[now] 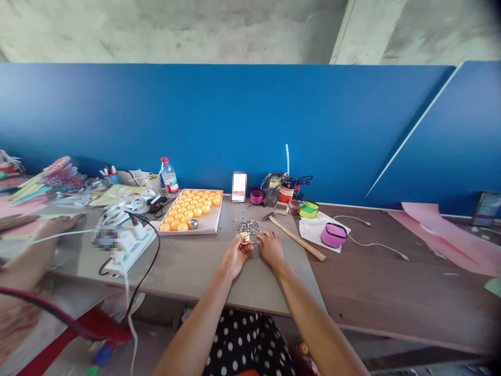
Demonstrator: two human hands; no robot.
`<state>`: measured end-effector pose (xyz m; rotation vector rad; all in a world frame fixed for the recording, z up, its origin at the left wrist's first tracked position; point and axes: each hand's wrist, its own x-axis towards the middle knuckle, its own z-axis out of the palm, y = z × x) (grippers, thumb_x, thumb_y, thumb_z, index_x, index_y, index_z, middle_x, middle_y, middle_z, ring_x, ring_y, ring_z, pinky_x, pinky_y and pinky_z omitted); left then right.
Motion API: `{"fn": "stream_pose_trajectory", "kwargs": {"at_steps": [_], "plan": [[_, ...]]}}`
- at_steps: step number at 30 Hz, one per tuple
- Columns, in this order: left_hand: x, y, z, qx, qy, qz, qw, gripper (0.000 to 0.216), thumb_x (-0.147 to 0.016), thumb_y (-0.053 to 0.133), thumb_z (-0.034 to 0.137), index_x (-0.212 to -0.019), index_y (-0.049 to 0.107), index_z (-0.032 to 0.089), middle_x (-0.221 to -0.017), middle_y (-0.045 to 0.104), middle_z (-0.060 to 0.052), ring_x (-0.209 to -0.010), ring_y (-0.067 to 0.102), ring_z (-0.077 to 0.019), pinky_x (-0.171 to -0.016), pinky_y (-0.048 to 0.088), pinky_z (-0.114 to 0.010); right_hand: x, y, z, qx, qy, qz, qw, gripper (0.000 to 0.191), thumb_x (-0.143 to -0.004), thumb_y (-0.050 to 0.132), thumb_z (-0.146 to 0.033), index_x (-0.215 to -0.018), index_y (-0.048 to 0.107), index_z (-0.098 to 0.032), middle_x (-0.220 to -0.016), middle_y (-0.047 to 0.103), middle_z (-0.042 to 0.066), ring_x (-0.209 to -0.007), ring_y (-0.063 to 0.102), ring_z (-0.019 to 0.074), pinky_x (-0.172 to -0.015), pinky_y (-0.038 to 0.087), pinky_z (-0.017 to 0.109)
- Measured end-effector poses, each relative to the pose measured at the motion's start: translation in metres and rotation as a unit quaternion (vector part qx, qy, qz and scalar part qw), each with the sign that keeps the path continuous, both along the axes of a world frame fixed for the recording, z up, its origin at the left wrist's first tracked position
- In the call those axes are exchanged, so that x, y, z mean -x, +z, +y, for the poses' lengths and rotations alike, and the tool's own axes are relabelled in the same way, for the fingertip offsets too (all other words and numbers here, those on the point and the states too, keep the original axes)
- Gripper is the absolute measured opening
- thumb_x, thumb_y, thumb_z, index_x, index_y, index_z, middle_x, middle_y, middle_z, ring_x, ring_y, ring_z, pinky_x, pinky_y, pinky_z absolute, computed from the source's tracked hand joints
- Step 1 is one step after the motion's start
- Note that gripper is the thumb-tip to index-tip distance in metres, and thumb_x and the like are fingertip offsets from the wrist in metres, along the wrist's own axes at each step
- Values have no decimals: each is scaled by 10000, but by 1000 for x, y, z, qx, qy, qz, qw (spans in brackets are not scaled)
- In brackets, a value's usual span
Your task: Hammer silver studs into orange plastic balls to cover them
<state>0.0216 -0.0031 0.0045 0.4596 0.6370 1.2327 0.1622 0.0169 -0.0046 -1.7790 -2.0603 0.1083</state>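
My left hand is closed around a small orange ball partly covered with shiny silver pieces. Just to its right, my right hand rests low over the table with its fingers curled together; whatever is between the fingertips is too small to make out. A loose pile of small shiny metal pieces lies right behind both hands. To the left, a shallow white box holds many plain orange balls, and one silver-covered ball sits at its front.
A hammer lies right of my hands, near a pink pouch on white paper. A power strip with cables stands left, beside another person's arm. A bottle and a phone stand before the blue partition.
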Motion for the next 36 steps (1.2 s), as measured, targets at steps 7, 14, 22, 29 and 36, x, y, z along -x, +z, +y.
{"fn": "stream_pose_trajectory", "kwargs": {"at_steps": [7,14,22,29,36], "plan": [[1,0,0,-5,-2,-19,1000,220,-767,579,346,-776,573,126,-695,632,-52,-563,585,-117,-595,475,-258,11,3,-6,-27,65,-9,997,306,-839,385,-198,-1070,581,-241,-1120,535,61,-1023,431,193,-847,302,297],[1,0,-1,7,10,-23,1000,205,-772,575,334,-739,562,132,-674,626,-43,-545,584,-111,-572,478,-244,9,1,-5,-32,6,-14,999,239,-821,429,-226,-980,607,-218,-994,568,78,-941,474,207,-782,317,302],[1,-5,0,9,14,-39,999,202,-780,569,329,-757,559,128,-678,631,-48,-555,594,-117,-572,485,-243,9,-2,-3,-34,-1,9,999,200,-820,416,-202,-879,607,-209,-919,601,58,-893,510,188,-758,322,281],[1,-5,1,7,16,-35,999,210,-773,577,334,-740,552,128,-654,629,-47,-559,599,-128,-572,482,-252,6,-1,-1,-25,-7,7,1000,175,-801,434,-161,-803,605,-196,-868,611,57,-849,528,174,-716,316,263],[1,-2,-1,23,22,-26,999,201,-804,535,312,-749,553,119,-654,632,-53,-556,597,-130,-575,479,-256,5,-5,1,-73,-14,86,993,188,-818,390,-151,-790,574,-178,-803,606,39,-745,544,135,-669,325,225]]}}
